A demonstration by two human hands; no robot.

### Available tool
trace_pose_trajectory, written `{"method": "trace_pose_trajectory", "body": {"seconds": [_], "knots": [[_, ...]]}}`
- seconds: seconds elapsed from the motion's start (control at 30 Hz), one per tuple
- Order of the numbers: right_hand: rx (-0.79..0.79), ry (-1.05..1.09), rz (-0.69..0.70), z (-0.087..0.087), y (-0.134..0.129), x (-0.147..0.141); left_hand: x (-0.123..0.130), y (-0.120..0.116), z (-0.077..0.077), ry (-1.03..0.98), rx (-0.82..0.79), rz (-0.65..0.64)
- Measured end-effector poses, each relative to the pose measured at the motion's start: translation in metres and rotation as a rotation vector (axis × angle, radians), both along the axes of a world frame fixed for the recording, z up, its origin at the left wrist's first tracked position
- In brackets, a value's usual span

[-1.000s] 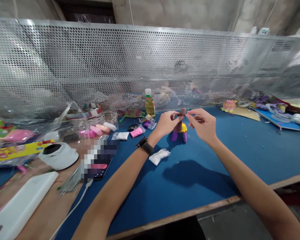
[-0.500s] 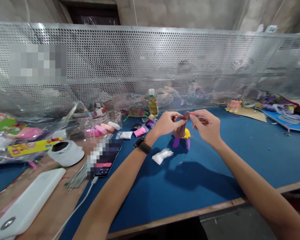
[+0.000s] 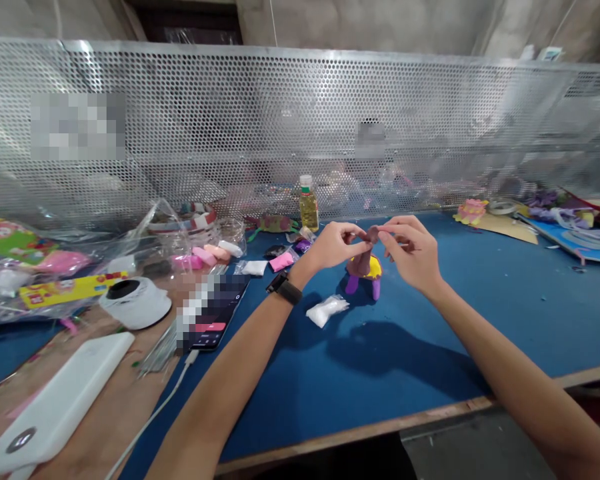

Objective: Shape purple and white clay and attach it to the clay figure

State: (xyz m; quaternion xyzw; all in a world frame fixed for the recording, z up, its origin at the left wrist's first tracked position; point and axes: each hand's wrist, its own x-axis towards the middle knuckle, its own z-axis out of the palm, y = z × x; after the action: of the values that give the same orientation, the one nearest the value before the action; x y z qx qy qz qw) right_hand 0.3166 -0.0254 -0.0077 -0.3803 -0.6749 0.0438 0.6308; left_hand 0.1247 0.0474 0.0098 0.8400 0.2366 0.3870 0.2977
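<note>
A clay animal figure (image 3: pixel 364 268) with purple legs, a yellow patch and a brown body and neck stands on the blue table mat. My left hand (image 3: pixel 337 245) pinches the brown clay at the top of the neck between thumb and fingertips. From the other side, the fingertips of my right hand (image 3: pixel 409 252) are closed on the same brown head (image 3: pixel 373 234). Its exact shape is partly hidden by my fingers. In front of the figure lies a small clear bag of white clay (image 3: pixel 326 310).
Left of my arm lie a phone (image 3: pixel 220 313) on a cable, a white power bank (image 3: pixel 60 400) and a white roll (image 3: pixel 135 303). A bottle of yellow liquid (image 3: pixel 309 205) stands by the perforated metal screen (image 3: pixel 220 113). Small clay packets (image 3: pixel 281 261) lie behind my left hand.
The camera view has shifted slightly. My right hand has moved a little left over the brown head, its fingers closer in; my left hand keeps its hold.
</note>
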Motion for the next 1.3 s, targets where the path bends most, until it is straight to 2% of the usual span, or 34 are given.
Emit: {"method": "trace_pose_trajectory", "body": {"seconds": [0.17, 0.4, 0.6, 0.8, 0.97, 1.3], "knots": [[-0.031, 0.003, 0.006, -0.001, 0.002, -0.001, -0.001, -0.003, 0.002, -0.024, -0.015, -0.021], [-0.126, 0.151, 0.121, -0.006, 0.010, 0.000, -0.001, 0.002, -0.001, 0.023, 0.015, -0.005], [-0.319, 0.310, 0.240, -0.005, 0.016, -0.001, -0.001, 0.003, -0.003, 0.031, 0.046, -0.006], [-0.489, 0.486, 0.307, 0.000, 0.012, -0.006, -0.001, 0.003, -0.004, 0.019, 0.054, -0.009], [-0.637, 0.646, 0.417, 0.007, 0.009, -0.012, -0.001, 0.004, -0.005, 0.025, 0.058, -0.011], [-0.732, 0.681, 0.475, 0.008, 0.009, -0.010, 0.000, 0.001, -0.004, -0.008, 0.010, -0.021]]}}
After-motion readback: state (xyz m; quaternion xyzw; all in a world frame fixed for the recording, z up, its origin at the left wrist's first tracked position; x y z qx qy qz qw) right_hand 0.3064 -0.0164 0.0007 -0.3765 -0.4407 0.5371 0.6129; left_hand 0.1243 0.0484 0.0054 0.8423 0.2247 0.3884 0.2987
